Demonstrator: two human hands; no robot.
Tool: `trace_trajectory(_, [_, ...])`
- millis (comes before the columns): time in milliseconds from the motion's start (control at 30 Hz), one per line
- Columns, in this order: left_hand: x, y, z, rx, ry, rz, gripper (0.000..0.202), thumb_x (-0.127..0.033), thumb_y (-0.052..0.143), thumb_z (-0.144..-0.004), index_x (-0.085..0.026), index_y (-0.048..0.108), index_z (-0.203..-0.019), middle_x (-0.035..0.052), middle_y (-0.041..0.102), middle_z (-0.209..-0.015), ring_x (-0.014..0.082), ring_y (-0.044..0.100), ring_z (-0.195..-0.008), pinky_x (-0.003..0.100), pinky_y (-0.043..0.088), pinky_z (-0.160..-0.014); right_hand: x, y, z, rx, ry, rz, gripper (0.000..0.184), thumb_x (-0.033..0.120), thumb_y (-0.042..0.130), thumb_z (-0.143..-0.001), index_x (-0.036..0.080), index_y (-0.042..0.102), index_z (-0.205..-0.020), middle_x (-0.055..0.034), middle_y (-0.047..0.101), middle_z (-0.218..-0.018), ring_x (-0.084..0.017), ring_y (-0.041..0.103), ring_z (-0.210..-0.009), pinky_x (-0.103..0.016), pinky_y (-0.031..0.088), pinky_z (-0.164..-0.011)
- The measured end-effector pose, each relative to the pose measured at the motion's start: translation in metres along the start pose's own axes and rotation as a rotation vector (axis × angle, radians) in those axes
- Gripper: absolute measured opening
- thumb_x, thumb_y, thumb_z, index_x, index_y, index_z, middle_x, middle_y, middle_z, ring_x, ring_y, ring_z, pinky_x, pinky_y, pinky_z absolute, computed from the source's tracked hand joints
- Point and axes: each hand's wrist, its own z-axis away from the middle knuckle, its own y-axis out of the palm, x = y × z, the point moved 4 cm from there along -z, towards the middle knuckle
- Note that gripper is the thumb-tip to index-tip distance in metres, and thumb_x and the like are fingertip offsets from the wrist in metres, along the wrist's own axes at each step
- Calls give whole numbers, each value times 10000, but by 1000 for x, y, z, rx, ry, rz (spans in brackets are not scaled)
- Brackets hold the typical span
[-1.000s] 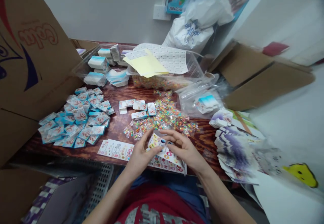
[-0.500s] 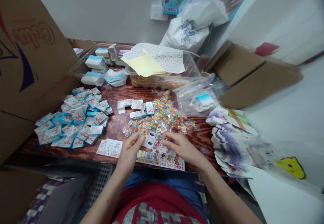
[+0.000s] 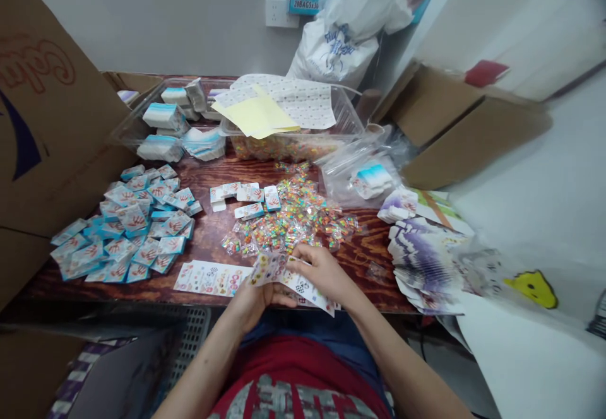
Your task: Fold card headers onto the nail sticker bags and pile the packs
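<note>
Both my hands are on a white sticker sheet (image 3: 310, 291) printed with small coloured pictures, bent at its left part, near the table's front edge. My left hand (image 3: 258, 298) supports it from below, fingers curled behind the paper. From above, my right hand (image 3: 322, 271) pinches it between thumb and fingers. More sticker sheets (image 3: 213, 278) lie flat on the table to the left of my left hand. Just beyond my hands spreads a heap of small clear packets with coloured pieces (image 3: 303, 211). Several small white-and-blue boxes (image 3: 249, 210) lie at the heap's left side.
A pile of small blue-and-white boxes (image 3: 127, 223) covers the table's left, beside a large cardboard box (image 3: 57, 129). Clear plastic trays (image 3: 348, 113) stand at the back. Stacked purple-and-white cards (image 3: 416, 267) and an open carton (image 3: 454, 122) are on the right.
The sticker sheet has been turned and bent. My left hand has gone lower, under the paper, and my right hand has shifted slightly left over it. The camera view has shifted slightly.
</note>
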Motion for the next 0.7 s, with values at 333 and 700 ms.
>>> trace_trajectory(333, [-48, -9, 6, -117, 363, -341, 707, -356, 724, -779, -334, 438, -1425, 42, 385, -1524, 203, 651, -899, 331, 618, -705, -15, -15, -3, 75, 36, -123, 333, 499, 581, -842, 173, 621, -790, 1, 580, -710, -139, 498, -630, -228, 348, -539])
trace_trajectory(700, [-38, -2, -2, -218, 421, -528, 527, -412, 605, -861, -258, 540, -1360, 65, 519, -1434, 279, 591, -1141, 389, 556, -880, 39, -33, 12, -12, -102, 331, 84, 219, 571, -878, 202, 624, -815, -23, 632, -857, -191, 580, -818, -300, 401, -745])
